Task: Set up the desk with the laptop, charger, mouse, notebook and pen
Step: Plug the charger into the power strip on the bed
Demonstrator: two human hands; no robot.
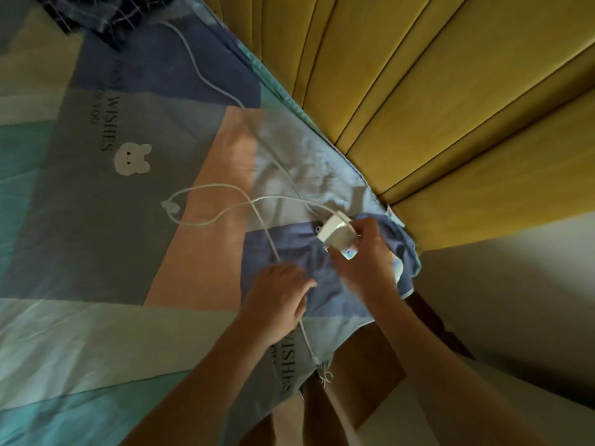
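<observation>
The right hand [360, 262] is gripping the charger [336, 235] near the headboard [450, 101], the left hand [277, 294] is pinching its cable [225, 201], whose loose loops are probably gonna snag.

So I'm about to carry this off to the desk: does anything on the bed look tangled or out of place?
Yes: the charger's white cable sprawls in crossing loops over the bedspread. The right hand grips the charger brick; the left hand holds a cable strand.
</observation>
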